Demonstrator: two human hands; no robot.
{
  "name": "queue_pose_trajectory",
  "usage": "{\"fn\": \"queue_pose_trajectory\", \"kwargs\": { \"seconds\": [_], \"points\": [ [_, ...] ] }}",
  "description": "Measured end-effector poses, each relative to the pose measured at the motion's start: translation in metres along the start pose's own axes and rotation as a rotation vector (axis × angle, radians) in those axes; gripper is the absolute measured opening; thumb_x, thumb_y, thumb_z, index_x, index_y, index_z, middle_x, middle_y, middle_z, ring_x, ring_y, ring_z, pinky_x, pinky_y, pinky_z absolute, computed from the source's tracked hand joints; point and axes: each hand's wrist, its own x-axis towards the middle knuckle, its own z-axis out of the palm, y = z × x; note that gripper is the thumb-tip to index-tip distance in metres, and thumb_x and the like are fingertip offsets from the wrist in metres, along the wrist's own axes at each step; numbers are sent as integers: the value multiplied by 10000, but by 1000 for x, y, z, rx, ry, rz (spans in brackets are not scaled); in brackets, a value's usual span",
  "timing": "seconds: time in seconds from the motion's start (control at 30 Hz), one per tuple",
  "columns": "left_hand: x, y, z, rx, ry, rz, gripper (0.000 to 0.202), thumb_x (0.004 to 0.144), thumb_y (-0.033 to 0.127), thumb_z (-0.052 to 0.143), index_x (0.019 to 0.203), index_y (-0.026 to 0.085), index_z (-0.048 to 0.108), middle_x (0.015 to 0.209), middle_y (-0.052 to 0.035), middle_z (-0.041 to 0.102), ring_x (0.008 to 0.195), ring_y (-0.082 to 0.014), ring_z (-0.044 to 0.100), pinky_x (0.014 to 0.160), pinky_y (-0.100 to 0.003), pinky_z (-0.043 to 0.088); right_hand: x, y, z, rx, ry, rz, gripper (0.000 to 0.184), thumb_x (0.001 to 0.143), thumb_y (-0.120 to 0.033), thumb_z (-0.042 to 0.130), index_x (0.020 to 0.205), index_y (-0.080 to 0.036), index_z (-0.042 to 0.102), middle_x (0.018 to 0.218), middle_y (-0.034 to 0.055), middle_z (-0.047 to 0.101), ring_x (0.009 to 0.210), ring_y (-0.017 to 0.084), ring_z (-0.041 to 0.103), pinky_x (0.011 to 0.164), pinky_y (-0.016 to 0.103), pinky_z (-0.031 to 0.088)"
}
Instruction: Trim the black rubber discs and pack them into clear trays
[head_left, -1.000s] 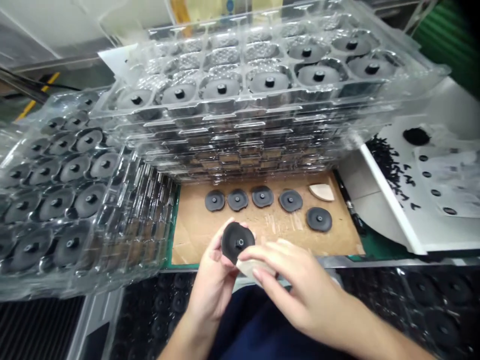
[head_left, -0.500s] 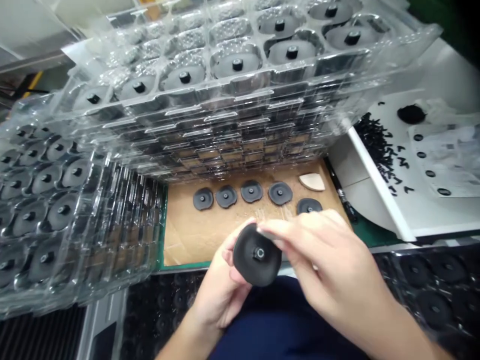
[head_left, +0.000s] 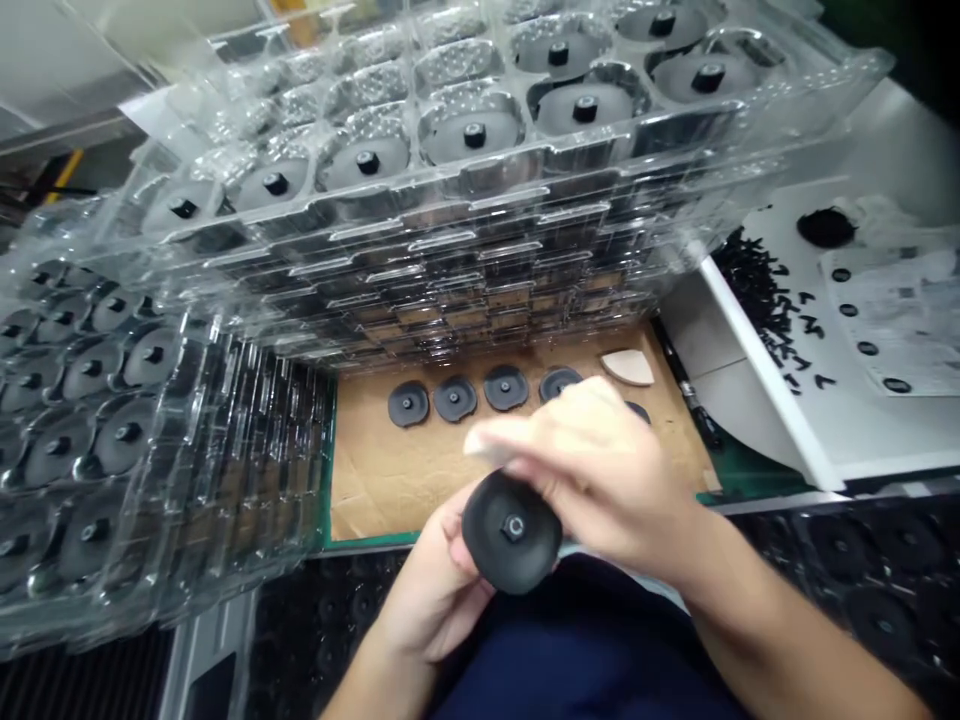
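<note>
My left hand (head_left: 442, 585) is closed on the rim of a round black rubber-like disc (head_left: 510, 560), dished, with a short hollow post at its middle. Its face is tilted up toward me. My right hand (head_left: 600, 470) is at the disc's upper right edge, fingers curled together and partly blurred. Something pale shows at its fingertips; I cannot make out whether it is a held thing or a fingertip. Behind the hands, similar black discs (head_left: 455, 398) lie in a row on a brown cardboard sheet (head_left: 375, 480); the right hand partly covers two of them.
A tall stack of clear plastic trays (head_left: 465, 220) with discs stands behind the cardboard, another tray stack (head_left: 112, 480) at left. A beige curved piece (head_left: 628, 367) and a black pen (head_left: 686, 390) lie at right. Beyond a white divider (head_left: 772, 370) lies a heap of small black pieces (head_left: 754, 285).
My right hand has shifted up and left over the disc's top edge, covering more of the row behind. My left hand and the disc have dropped slightly in view.
</note>
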Motion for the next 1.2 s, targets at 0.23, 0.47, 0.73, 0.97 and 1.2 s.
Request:
{"fn": "queue_pose_trajectory", "kwargs": {
  "seconds": [0.23, 0.47, 0.73, 0.97, 1.2],
  "points": [
    [-7, 4, -19, -156, 78, 27, 602, 654, 387, 744, 1218, 298, 553, 1140, -56, 641, 944, -229, 659, 776, -308, 563, -50, 50, 65, 58, -140, 411, 238, 902, -206, 470, 1045, -223, 660, 903, 29, 693, 828, 162, 621, 728, 271, 506],
    [-9, 7, -34, -209, 178, 64, 588, 731, 391, 679, 1279, 299, 487, 1262, -84, 590, 1135, -268, 574, 884, -328, 520, -99, 49, 106, -213, -39, 497, 268, 872, -225, 496, 1109, -187, 614, 1165, 144, 531, 1054, 288, 496, 879, 510, 442],
    [-10, 10, -37, -231, 225, 96, 700, 748, 365, 672, 1373, 312, 360, 1283, -95, 585, 1149, -261, 568, 941, -338, 488, -103, 51, 111, -306, -64, 434, 249, 882, -253, 509, 1090, -160, 608, 1176, 155, 529, 1054, 272, 521, 853, 443, 487],
    [-16, 5, -45, -266, 247, 118, 588, 784, 315, 654, 1327, 259, 435, 1222, -100, 625, 1080, -250, 612, 911, -348, 503, -79, 68, 114, -298, -87, 402, 319, 940, -306, 401, 1038, -145, 658, 1060, 142, 601, 1009, 247, 554, 857, 423, 477],
    [-22, 6, -45, -253, 221, 127, 643, 787, 284, 652, 1368, 214, 385, 1228, -132, 621, 1060, -245, 623, 918, -329, 492, -35, 80, 97, -242, -209, 470, 234, 941, -276, 472, 1088, -137, 591, 1015, 66, 653, 919, 177, 630, 812, 384, 511]
  ]
}}
